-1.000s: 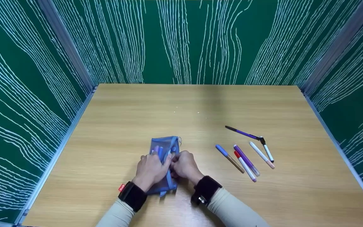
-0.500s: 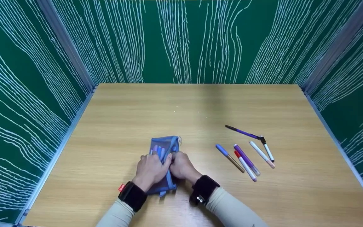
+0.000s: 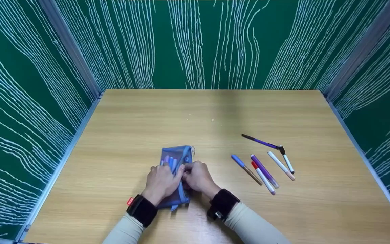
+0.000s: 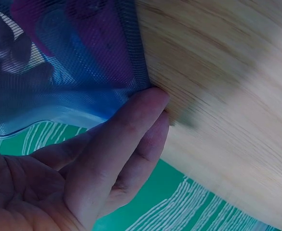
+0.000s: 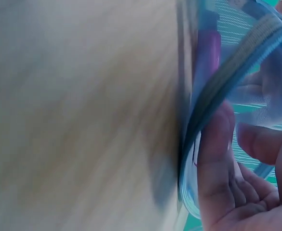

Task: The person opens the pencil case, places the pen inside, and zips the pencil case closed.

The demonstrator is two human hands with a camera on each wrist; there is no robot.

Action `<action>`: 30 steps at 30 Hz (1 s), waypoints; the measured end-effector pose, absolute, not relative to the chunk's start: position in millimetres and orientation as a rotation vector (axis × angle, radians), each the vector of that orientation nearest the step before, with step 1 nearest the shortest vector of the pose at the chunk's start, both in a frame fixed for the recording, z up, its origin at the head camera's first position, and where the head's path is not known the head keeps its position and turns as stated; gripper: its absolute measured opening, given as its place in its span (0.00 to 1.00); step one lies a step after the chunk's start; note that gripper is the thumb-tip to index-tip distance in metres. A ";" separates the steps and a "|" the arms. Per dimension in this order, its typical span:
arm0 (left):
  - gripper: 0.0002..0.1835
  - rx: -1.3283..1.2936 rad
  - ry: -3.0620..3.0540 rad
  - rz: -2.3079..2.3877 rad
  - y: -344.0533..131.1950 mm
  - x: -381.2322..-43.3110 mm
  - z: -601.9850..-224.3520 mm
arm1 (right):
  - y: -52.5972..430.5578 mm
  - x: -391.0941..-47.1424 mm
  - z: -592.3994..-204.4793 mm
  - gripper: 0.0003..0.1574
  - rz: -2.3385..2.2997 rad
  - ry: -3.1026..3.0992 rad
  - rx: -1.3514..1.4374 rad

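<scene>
A blue mesh pencil case lies on the table with several markers showing through its mesh. My left hand holds the case from its left side, the thumb along the opening; in the left wrist view its fingers lie at the mesh edge. At the right side of the opening is my right hand. The right wrist view shows its index finger under the blue zip edge, thumb and index slightly apart. A purple marker lies inside, beyond the fingertips.
Right of the case lie a blue-and-gold marker, a purple marker, a red-capped marker, a white marker, a black-capped marker and a dark purple pen. Green panels wall the table.
My right hand pushed slightly further into the opening, then drew back a little to the right. The left hand and the case stayed almost still, and the markers inside shifted slightly.
</scene>
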State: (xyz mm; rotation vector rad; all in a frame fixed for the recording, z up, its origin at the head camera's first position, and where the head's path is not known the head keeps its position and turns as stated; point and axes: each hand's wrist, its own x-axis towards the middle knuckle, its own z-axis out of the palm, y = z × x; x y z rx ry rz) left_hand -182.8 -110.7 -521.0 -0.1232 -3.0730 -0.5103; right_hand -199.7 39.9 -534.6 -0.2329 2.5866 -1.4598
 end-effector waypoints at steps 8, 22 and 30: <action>0.46 -0.115 -3.103 -0.509 -111.0 -183.1 -518.9 | 56.6 -197.7 -528.6 0.08 -1.369 2.769 -0.304; 0.44 -0.113 -3.119 -0.524 -110.8 -182.7 -519.5 | 92.5 -190.4 -514.4 0.16 -1.141 2.879 -0.208; 0.46 -0.085 -3.126 -0.529 -110.8 -182.8 -518.2 | 111.3 -186.9 -511.5 0.20 -1.048 2.953 -0.129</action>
